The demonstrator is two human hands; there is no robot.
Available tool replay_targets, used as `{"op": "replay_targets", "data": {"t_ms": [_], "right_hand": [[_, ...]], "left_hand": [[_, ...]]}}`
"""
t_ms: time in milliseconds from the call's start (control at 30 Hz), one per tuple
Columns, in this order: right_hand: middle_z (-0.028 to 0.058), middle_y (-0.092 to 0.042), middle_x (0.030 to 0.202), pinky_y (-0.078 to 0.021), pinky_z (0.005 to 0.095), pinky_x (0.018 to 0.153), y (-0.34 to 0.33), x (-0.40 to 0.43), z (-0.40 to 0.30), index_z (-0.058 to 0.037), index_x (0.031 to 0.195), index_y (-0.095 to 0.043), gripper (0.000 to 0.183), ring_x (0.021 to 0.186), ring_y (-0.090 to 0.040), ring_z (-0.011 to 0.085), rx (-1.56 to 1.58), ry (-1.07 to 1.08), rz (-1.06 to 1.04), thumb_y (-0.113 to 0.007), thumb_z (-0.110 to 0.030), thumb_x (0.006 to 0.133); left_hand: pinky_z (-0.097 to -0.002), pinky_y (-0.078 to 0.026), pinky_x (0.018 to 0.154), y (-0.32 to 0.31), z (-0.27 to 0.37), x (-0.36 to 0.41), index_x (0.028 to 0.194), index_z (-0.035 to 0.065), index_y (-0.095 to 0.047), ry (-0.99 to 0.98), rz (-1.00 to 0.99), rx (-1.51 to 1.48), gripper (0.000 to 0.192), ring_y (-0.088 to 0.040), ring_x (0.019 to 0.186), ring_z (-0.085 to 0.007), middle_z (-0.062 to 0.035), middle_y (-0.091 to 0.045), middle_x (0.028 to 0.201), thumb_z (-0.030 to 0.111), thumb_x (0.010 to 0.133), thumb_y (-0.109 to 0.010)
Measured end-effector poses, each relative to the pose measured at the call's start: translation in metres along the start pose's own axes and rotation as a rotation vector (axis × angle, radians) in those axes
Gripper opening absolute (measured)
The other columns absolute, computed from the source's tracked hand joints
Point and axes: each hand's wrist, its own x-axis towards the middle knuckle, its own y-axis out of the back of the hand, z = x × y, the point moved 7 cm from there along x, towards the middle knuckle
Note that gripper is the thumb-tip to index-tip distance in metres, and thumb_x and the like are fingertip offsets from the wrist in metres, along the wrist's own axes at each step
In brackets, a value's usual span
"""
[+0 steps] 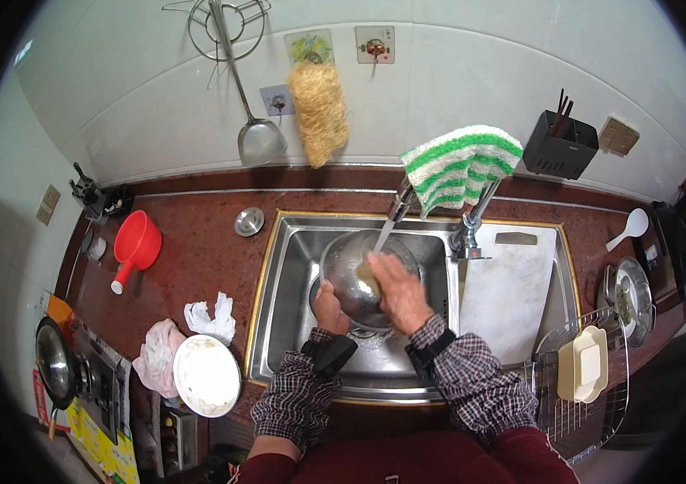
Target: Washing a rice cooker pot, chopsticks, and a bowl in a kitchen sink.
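Note:
Over the stainless steel sink (282, 339), my left hand (331, 308) grips the near left rim of a round metal bowl (346, 272), its outer side apparently facing up. My right hand (400, 293) lies on the bowl's right part, fingers pressing something brownish, perhaps a scouring pad, that they partly cover. Water runs from the faucet (402, 202) onto the bowl beside my right fingertips. A green and white striped cloth (464, 166) hangs over the faucet. Another metal vessel seems to lie beneath the bowl, mostly hidden.
A white cutting board (503, 296) covers part of the right basin. Right of it stand a wire rack (621, 387) with cream containers and a metal pot (636, 302). On the left are a white plate (206, 375), crumpled cloths (161, 357) and a red dipper (138, 241).

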Motion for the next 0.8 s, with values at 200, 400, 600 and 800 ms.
{"op": "replay_targets", "data": {"t_ms": [200, 400, 600, 800], "right_hand": [[0.0225, -0.052, 0.108, -0.0446, 0.0363, 0.079, -0.018, -0.005, 0.112, -0.0061, 0.125, -0.036, 0.051, 0.099, -0.05, 0.0366, 0.021, -0.57, -0.265, -0.045, -0.004, 0.075], [0.0111, -0.055, 0.107, -0.0452, 0.028, 0.076, -0.066, -0.095, 0.203, -0.0025, 0.122, -0.042, 0.04, 0.09, -0.055, 0.0184, 0.956, -0.872, 0.209, -0.036, -0.003, 0.083], [0.0084, -0.054, 0.107, -0.0476, 0.0289, 0.075, -0.018, -0.097, 0.134, -0.0035, 0.124, -0.038, 0.039, 0.088, -0.055, 0.0172, 1.214, -0.981, 0.284, -0.034, -0.003, 0.085], [0.0085, -0.055, 0.105, -0.0488, 0.0293, 0.073, -0.025, -0.118, 0.131, -0.0048, 0.125, -0.038, 0.039, 0.087, -0.056, 0.0176, 1.241, -1.054, 0.326, -0.035, -0.003, 0.086]], "left_hand": [[-0.0342, -0.043, 0.082, 0.022, 0.009, 0.004, 0.106, 0.0003, -0.049, -0.002, -0.02, 0.07, 0.035, -0.055, 0.089, -0.0199, -0.0087, -0.055, 0.1, 0.029, 0.092, -0.036], [-0.0441, -0.032, 0.095, 0.022, -0.008, 0.019, 0.109, 0.0048, -0.048, 0.199, 0.003, -0.031, 0.037, -0.044, 0.108, -0.0232, -0.0087, -0.049, 0.115, 0.035, 0.09, -0.037], [-0.0476, -0.027, 0.098, 0.056, -0.046, 0.035, 0.111, 0.0072, -0.049, 0.385, 0.099, -0.025, 0.039, -0.039, 0.114, -0.0254, -0.009, -0.044, 0.122, 0.037, 0.09, -0.036], [-0.0455, -0.03, 0.097, 0.03, -0.038, 0.018, 0.113, 0.0067, -0.049, 0.432, 0.107, -0.074, 0.038, -0.043, 0.11, -0.0251, -0.0091, -0.049, 0.117, 0.034, 0.089, -0.038]]}}
